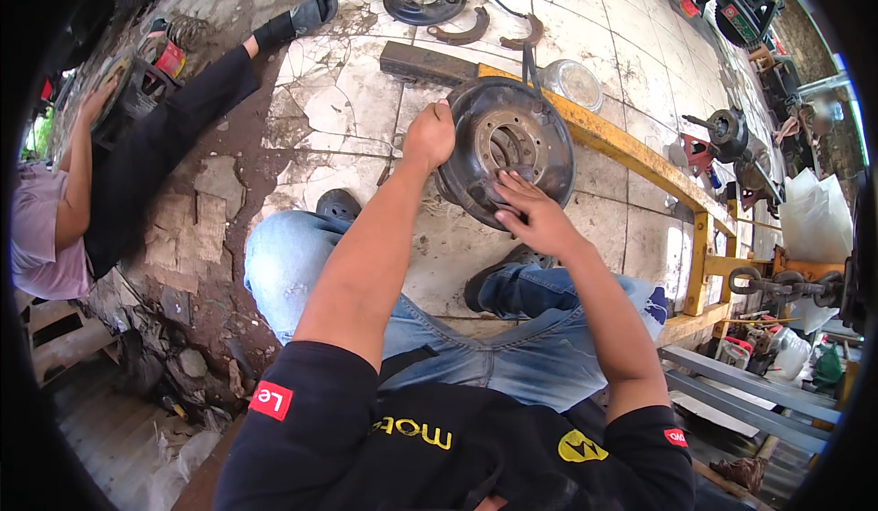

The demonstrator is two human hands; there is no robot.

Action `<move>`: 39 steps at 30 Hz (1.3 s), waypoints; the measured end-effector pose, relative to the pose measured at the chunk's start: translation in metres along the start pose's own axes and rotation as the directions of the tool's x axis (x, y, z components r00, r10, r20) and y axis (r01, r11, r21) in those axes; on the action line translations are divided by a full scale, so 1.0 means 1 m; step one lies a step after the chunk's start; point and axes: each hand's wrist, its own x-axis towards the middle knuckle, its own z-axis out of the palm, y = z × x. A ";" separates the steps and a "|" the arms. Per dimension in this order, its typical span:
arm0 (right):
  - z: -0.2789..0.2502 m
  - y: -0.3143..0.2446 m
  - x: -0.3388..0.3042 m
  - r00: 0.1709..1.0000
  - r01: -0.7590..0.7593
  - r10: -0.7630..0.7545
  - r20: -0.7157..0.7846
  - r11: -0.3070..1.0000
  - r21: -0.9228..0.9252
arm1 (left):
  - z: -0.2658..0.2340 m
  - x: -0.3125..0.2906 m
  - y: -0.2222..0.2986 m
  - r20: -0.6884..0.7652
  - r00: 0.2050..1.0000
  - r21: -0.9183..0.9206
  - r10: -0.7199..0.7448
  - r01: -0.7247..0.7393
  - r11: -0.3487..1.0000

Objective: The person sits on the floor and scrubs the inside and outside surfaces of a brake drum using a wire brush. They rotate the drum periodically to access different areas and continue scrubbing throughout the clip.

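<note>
Black disc (pixel 545 142) touches hands (pixel 430 134) (pixel 538 215); shirt (pixel 457 470) shows yellow lettering (pixel 412 431).

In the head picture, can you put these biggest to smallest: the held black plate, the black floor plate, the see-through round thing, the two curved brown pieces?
1. Held black plate; being nearer probably helps
2. Black floor plate
3. See-through round thing
4. Curved brown pieces: too alike to rank apart

Round black metal plate (pixel 541 141), rusty around its central opening, rim in left hand (pixel 430 136), face under right hand (pixel 538 214).
</note>
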 end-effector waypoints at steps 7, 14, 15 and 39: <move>-0.051 0.008 -0.013 0.911 -0.282 0.391 -0.132 0.824 0.491 | -0.004 0.005 -0.005 -0.011 1.000 0.056 0.022 -0.022 0.998; -0.076 0.123 -0.024 0.369 -0.063 0.864 -0.343 0.392 0.918 | 0.000 0.006 -0.002 -0.072 0.994 0.134 0.079 -0.069 0.989; -0.069 0.141 -0.026 0.287 -0.002 0.916 -0.281 0.294 0.956 | -0.001 0.005 -0.003 -0.066 0.994 0.125 0.087 -0.078 0.989; 0.182 0.219 -0.003 0.082 -0.915 0.987 0.141 0.019 0.403 | 0.003 -0.001 0.007 -0.035 0.999 0.045 -0.003 0.004 0.999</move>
